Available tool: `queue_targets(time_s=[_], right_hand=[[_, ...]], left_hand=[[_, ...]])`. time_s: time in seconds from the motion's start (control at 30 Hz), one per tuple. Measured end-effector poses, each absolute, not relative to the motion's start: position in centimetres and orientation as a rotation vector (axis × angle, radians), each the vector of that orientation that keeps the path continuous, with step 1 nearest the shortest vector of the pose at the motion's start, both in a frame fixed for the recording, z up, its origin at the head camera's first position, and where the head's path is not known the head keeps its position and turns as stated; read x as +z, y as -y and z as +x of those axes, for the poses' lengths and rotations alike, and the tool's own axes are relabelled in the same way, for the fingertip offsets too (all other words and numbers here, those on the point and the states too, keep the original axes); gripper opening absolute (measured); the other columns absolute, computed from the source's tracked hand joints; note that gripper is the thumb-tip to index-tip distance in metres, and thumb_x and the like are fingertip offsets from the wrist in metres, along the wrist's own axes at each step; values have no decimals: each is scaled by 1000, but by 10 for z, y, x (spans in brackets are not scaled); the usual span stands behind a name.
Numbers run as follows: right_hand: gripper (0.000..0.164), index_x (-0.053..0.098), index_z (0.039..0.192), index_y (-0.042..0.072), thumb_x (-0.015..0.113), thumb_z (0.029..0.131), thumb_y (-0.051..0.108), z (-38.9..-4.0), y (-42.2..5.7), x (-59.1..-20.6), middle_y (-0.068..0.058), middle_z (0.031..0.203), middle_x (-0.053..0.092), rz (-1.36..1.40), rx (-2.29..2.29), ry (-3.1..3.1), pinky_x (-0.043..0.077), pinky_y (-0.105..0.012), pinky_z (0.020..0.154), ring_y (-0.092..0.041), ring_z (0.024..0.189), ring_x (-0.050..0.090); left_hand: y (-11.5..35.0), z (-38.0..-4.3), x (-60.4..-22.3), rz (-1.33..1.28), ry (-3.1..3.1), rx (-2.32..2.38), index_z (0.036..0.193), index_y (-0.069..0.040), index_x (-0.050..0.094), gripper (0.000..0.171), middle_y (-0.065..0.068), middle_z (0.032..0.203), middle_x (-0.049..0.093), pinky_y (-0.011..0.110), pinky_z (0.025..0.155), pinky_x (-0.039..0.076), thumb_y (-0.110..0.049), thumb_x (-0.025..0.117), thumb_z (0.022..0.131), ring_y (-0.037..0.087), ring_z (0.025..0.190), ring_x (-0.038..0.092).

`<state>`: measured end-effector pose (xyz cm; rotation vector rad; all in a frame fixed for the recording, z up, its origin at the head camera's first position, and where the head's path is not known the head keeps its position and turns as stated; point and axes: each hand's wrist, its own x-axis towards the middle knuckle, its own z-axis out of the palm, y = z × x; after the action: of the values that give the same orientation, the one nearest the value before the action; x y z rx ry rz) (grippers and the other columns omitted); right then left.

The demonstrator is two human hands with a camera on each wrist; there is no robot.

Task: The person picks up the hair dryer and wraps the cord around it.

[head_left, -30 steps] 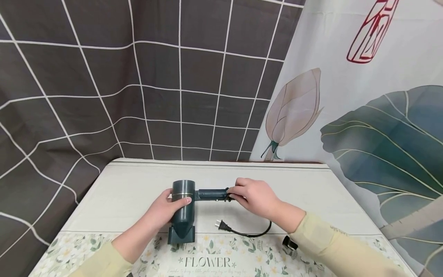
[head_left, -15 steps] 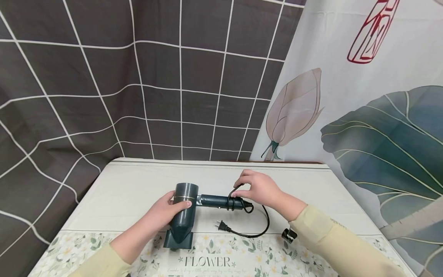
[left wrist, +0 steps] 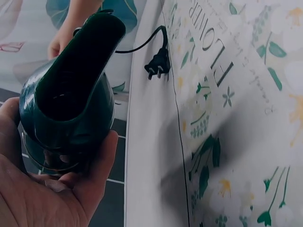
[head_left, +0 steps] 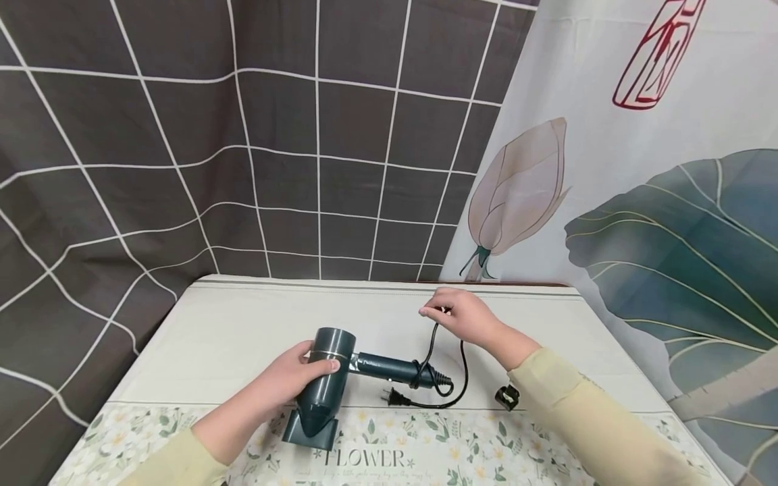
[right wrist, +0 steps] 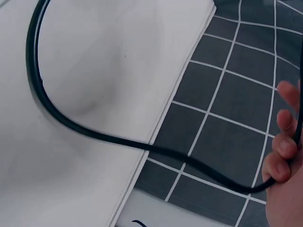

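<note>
My left hand (head_left: 298, 372) grips the barrel of a dark teal hair dryer (head_left: 333, 386), thumb across its front. The dryer is tilted, its flat nozzle (head_left: 310, 430) toward me and its handle (head_left: 389, 368) pointing right. In the left wrist view the nozzle's wide slot (left wrist: 66, 97) faces the camera. Farther back, my right hand (head_left: 464, 316) pinches a raised loop of the black power cord (head_left: 465, 368). Part of the cord still wraps the handle's end. The two-pin plug (head_left: 398, 397) hangs or lies below the handle; I cannot tell which.
A small black object (head_left: 507, 397), perhaps a clip or band near the right sleeve, is at the right of the table (head_left: 243, 317). A floral cloth with "FLOWER" lettering (head_left: 365, 459) covers the front. A dark gridded curtain (head_left: 273, 175) hangs behind.
My right hand has moved from the handle's end up and back, drawing a loop of cord off it. The dryer has turned slightly, its handle end dropping toward me.
</note>
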<state>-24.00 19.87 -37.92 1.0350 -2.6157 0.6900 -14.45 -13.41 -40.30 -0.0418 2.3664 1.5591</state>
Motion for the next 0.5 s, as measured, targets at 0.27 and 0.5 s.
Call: queue_targets(time_s=[0.27, 0.5], right_hand=[[17, 73, 100, 27, 64, 88, 19, -238, -200, -368, 10, 100, 59, 1221, 763, 2743, 49, -34, 75, -10, 92, 55], [16, 75, 98, 24, 71, 84, 19, -236, -199, -362, 7, 97, 52, 1339, 589, 2764, 47, -34, 84, -12, 95, 52]], left_hand=[[141, -147, -408, -59, -2354, 1547, 145, -2, 43, 77, 19, 117, 64, 48, 74, 56, -43, 72, 86, 25, 88, 68], [146, -148, -407, -72, -2369, 1517, 144, 0, 43, 78, 18, 116, 65, 48, 75, 55, -43, 72, 86, 25, 89, 67]])
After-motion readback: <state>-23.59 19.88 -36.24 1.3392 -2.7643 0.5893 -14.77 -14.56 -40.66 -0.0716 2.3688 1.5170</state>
